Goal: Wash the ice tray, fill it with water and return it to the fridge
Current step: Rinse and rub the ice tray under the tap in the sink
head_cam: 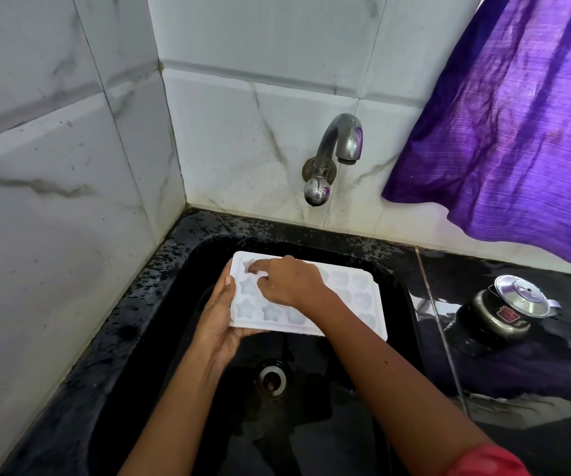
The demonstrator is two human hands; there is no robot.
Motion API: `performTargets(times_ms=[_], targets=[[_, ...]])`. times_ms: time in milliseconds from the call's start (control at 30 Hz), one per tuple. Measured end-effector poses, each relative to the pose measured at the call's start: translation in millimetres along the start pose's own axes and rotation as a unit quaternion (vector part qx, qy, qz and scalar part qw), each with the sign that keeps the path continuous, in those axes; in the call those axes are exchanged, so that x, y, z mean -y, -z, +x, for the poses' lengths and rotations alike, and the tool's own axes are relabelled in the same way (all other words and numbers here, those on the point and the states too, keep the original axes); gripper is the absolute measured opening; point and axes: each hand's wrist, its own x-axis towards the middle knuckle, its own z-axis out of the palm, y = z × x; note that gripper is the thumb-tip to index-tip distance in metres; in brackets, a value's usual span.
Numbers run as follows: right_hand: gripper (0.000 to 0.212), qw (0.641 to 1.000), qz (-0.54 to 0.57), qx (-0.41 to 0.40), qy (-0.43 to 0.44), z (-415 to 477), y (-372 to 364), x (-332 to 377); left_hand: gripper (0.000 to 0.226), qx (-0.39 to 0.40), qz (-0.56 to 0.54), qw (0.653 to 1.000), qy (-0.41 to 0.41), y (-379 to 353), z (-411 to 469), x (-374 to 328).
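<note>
A white ice tray (363, 298) with star and heart moulds is held level over the black sink (160, 314). My left hand (217, 321) grips the tray's left end from below, thumb on its rim. My right hand (286, 281) lies across the top of the tray, its fingertips pressed into the moulds at the far left corner. The right forearm hides part of the tray's middle. A steel tap (340, 142) juts from the tiled wall above the sink; no water runs from it.
The sink drain (272, 379) lies below the tray. A steel pot with a lid (507, 309) stands on the wet black counter to the right. A purple cloth (510, 132) hangs at the upper right. Marble-look tiled walls close the left and back.
</note>
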Motion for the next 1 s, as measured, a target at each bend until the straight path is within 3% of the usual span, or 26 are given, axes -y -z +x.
performTargets(times_ms=[400, 567, 667, 800, 1000], targets=[[0.038, 0.995, -0.082, -0.047, 0.006, 3.8, -1.7, 9.8, 0.038, -0.008, -0.006, 1.000, 0.025, 1.6, 1.0, 4.0], [0.041, 0.999, -0.038, -0.020, 0.013, 0.2, 1.1, 10.8, 0.039, -0.012, -0.018, 1.000, 0.019, 4.2, -1.5, 0.5], [0.039, 0.998, 0.028, -0.053, 0.002, -9.7, 3.5, 4.6, 0.036, -0.015, -0.012, 1.000, 0.007, 2.5, -1.5, -1.9], [0.038, 0.988, 0.090, -0.114, -0.055, -41.3, 5.5, -26.0, 0.038, -0.015, 0.024, 1.000, -0.002, 5.4, -4.2, -5.5], [0.037, 0.972, 0.047, -0.145, -0.180, -87.2, -1.1, -86.8, 0.036, -0.022, 0.041, 0.999, -0.004, 9.7, -7.1, -9.1]])
